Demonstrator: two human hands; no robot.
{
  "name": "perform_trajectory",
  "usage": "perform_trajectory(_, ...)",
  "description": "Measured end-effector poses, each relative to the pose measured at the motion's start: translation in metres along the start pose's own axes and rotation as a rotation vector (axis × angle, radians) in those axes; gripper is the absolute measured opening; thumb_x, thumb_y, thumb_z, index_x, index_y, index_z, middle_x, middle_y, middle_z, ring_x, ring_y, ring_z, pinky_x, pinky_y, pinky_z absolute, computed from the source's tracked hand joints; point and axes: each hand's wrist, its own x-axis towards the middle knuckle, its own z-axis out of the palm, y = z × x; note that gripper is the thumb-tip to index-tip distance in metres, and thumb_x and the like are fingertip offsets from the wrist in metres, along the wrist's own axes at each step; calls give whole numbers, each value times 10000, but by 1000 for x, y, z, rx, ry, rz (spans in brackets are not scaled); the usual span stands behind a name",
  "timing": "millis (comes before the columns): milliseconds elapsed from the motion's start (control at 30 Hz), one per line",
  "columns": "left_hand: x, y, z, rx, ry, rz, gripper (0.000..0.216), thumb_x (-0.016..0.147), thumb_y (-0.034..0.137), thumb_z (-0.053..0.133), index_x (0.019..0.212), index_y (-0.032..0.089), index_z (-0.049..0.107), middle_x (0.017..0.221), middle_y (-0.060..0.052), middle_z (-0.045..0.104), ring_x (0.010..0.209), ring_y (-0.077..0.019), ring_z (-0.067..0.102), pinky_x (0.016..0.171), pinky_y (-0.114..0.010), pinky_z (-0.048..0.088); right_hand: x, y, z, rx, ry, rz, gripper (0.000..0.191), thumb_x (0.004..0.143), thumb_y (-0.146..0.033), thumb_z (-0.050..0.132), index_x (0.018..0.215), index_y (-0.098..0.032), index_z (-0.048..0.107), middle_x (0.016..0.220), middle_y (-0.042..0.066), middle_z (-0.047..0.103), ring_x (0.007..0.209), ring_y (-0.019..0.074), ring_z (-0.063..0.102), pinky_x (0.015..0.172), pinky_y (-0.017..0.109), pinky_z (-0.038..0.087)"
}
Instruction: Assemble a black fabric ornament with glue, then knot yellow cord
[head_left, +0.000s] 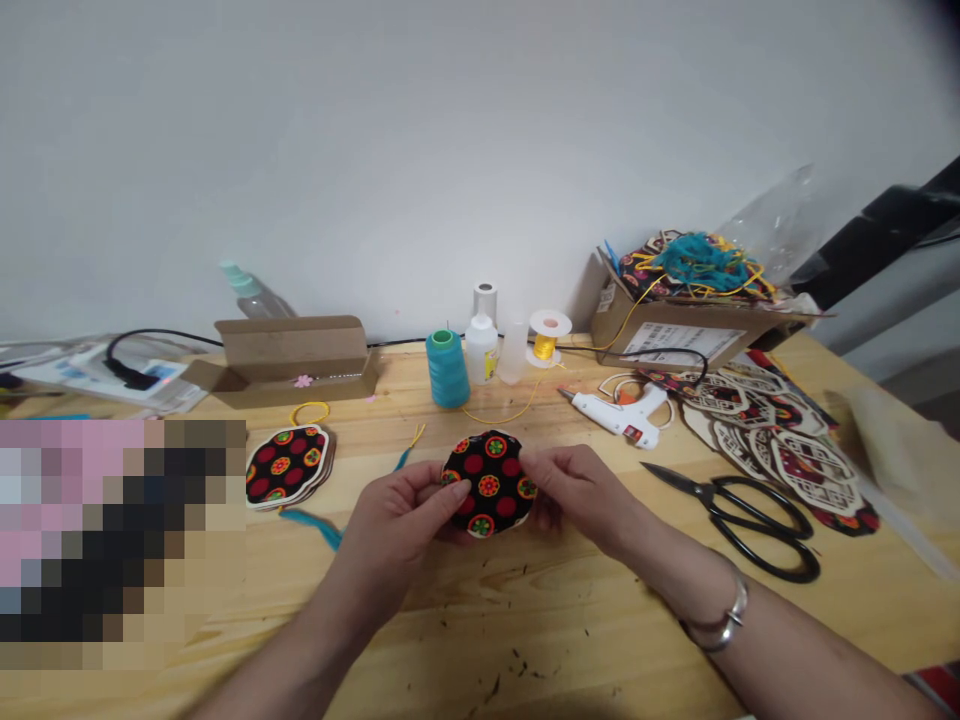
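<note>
Between my two hands is a round piece of black fabric printed with red dots and bright flowers. My left hand pinches its left edge, thumb on top and the other fingers underneath. At the right edge my right hand grips it, its lower fingers partly hidden. A blue tassel with a yellow cord lies just behind my left hand. To the left rests a stack of ornaments in the same flowered fabric with pale rims, a yellow loop and a blue tassel.
Black-handled scissors, a white glue gun and patterned cutouts lie on the right. Behind stand a teal thread cone, a white bottle and a yellow cord spool. Cardboard boxes flank them. The lower left is pixelated.
</note>
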Motion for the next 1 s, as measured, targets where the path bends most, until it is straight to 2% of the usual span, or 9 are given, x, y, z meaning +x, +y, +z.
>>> perform_trajectory(67,-1,0,0,-2,-3,1,154,681,287,678,774,166,682,691,-15,703,611,-137,616,520,-216,519,-1,-1,1,-26,-34,23,376,692,-506,599,642,-134,585,475,-21,512,401,67,441,379,179,316)
perform_trajectory(133,-1,1,1,4,2,3,166,679,290,679,786,164,683,694,-20,703,621,-145,619,521,-224,522,-2,0,2,-50,-37,22,303,667,-429,652,654,-132,594,476,-34,498,401,56,415,379,173,295)
perform_trajectory(500,-2,4,5,-22,-30,-47,235,705,317,657,886,168,675,774,-35,718,694,-153,632,571,-217,504,-3,-2,2,-42,-12,-14,276,695,-397,615,606,-148,533,453,-50,460,393,56,386,378,179,271)
perform_trajectory(700,-2,4,6,31,-79,-80,232,675,257,681,885,160,669,727,-26,715,589,-122,611,546,-214,500,-3,-2,1,-63,1,-17,288,700,-410,612,612,-144,540,459,-45,462,401,58,384,380,182,270)
perform_trajectory(833,-1,2,5,37,-112,-78,205,689,246,667,874,157,660,733,-28,715,600,-126,619,552,-214,498,-3,-4,-1,-54,-34,-8,346,706,-472,600,656,-130,583,498,-27,491,429,64,402,401,192,287)
perform_trajectory(900,-2,1,6,40,-144,-93,210,688,242,664,880,158,659,739,-31,716,611,-133,627,555,-218,495,-3,-6,-2,-30,-4,-27,376,721,-498,576,667,-126,597,536,-11,522,463,69,421,426,196,304)
perform_trajectory(1000,-4,0,9,45,-186,-137,238,668,236,672,894,161,665,728,-34,716,602,-140,630,543,-225,487,-1,-8,-2,21,91,-55,321,709,-453,601,687,-133,616,584,-3,554,506,74,436,471,202,334)
